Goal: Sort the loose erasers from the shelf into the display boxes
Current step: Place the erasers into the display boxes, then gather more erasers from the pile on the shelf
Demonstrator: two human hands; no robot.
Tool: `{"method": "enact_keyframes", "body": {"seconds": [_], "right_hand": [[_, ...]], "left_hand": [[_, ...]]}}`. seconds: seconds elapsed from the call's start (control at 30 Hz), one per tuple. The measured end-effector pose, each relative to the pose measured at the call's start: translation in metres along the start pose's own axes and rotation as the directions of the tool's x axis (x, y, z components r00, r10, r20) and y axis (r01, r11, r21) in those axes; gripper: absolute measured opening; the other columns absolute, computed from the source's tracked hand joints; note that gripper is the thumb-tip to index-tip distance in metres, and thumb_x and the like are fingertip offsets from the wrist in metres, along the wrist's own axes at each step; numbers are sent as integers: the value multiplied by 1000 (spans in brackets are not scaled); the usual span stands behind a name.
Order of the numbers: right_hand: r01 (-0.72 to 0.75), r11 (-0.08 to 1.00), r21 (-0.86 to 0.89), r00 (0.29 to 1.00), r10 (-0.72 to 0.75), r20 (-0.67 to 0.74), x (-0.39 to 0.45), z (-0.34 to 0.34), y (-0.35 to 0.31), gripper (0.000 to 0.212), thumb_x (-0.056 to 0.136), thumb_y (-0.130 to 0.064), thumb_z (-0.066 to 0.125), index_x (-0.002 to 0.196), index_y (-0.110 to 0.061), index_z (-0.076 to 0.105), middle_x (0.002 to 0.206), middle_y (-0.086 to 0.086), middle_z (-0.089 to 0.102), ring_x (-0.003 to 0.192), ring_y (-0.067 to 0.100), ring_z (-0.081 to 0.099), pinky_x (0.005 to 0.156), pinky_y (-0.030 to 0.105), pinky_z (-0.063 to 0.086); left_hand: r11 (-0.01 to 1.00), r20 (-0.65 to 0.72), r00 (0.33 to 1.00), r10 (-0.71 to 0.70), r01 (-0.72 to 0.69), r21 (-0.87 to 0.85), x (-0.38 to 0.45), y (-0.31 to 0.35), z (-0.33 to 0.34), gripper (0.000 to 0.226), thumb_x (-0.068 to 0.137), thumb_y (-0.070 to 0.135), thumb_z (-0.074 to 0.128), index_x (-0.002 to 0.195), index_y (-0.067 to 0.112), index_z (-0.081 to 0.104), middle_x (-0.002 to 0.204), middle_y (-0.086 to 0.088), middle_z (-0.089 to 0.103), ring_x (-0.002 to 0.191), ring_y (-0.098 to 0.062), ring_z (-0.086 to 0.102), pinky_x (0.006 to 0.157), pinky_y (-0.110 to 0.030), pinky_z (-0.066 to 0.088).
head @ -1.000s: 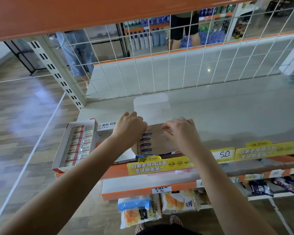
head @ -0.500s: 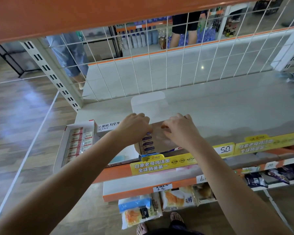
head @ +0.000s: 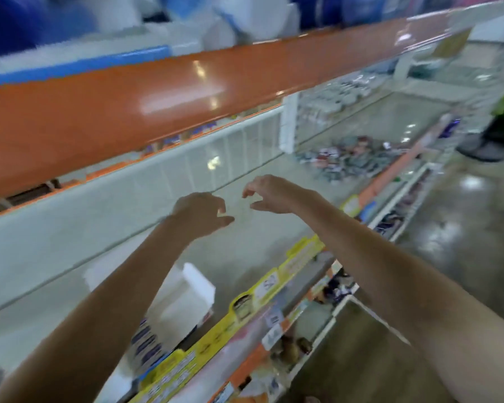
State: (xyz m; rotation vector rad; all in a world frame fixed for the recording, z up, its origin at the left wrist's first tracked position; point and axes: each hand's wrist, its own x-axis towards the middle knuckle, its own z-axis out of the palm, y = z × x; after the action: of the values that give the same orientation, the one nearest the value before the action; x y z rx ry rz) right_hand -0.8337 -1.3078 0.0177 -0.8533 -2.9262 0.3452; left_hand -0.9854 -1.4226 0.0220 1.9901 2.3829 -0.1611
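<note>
Both hands, the left hand point(head: 200, 212) and right hand point(head: 269, 193), are lifted off the display box point(head: 184, 298), now below them, and held loosely curled and empty, suggesting a reach toward the loose erasers point(head: 349, 161) piled beyond the right one.

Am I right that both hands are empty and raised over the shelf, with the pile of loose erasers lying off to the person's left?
Not quite. In the head view the left hand and right hand are indeed empty and raised over the shelf, but the pile of loose erasers lies off to the person's right, further along the shelf, not to the left.
</note>
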Motion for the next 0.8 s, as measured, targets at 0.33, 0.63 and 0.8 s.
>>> {"method": "enact_keyframes", "body": {"seconds": [0.33, 0.63, 0.8], "right_hand": [[-212, 977, -12, 977, 212, 2, -18, -24, 225, 43, 91, -15, 56, 133, -8, 48, 130, 14, 51, 122, 27, 46, 95, 27, 29], [-177, 983, -45, 982, 180, 59, -15, 3, 323, 41, 90, 8, 43, 122, -14, 55, 124, 8, 49, 106, 22, 53, 76, 27, 39], [-123, 987, -101, 992, 123, -7, 1, 12, 333, 44, 82, 15, 45, 114, -12, 60, 117, 8, 50, 97, 23, 53, 75, 31, 46]], "left_hand": [[992, -118, 989, 91, -101, -80, 177, 183, -8, 49, 89, 52, 50, 131, 27, 48, 133, -5, 48, 124, -26, 44, 98, -36, 38], [987, -17, 996, -85, 82, -141, 252, 227, 46, 40, 91, 32, 53, 128, 19, 50, 127, -6, 54, 117, -26, 51, 90, -35, 44], [966, 5, 987, -158, 156, -207, 267, 224, 59, 46, 89, 43, 55, 127, 17, 51, 124, -7, 52, 118, -27, 47, 89, -38, 45]]}}
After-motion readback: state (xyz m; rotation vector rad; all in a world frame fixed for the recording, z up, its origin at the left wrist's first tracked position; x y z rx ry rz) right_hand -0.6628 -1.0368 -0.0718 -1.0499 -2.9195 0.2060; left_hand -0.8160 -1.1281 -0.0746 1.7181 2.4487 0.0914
